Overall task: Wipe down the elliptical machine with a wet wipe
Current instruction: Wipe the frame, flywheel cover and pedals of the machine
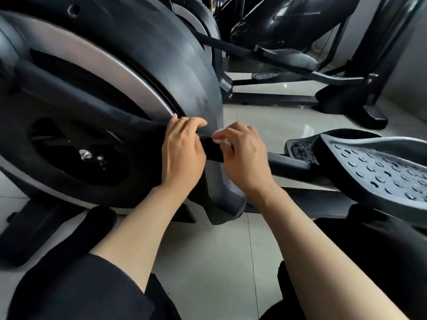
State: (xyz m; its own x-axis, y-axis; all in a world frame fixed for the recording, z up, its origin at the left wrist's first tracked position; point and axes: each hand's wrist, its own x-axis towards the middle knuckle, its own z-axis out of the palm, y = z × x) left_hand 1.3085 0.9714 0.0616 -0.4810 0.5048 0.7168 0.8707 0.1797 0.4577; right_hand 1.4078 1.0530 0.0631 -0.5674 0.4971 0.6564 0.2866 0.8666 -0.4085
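The elliptical machine (138, 72) fills the left of the view, a black flywheel housing with a grey ring. A black crank bar (211, 148) runs from the wheel toward the studded pedal (379, 172) at the right. My left hand (182, 153) grips this bar near the housing's edge, fingers curled over its top. Just to the right, my right hand (245, 155) pinches a small crumpled white wet wipe (221, 140) against the bar; most of the wipe is hidden under the fingers.
A second elliptical (288, 31) stands behind at the upper right, its base rail (277, 98) across the pale tiled floor (219, 262). My knees in black trousers (76, 289) frame the bottom of the view. The machine's black foot (27, 236) lies at lower left.
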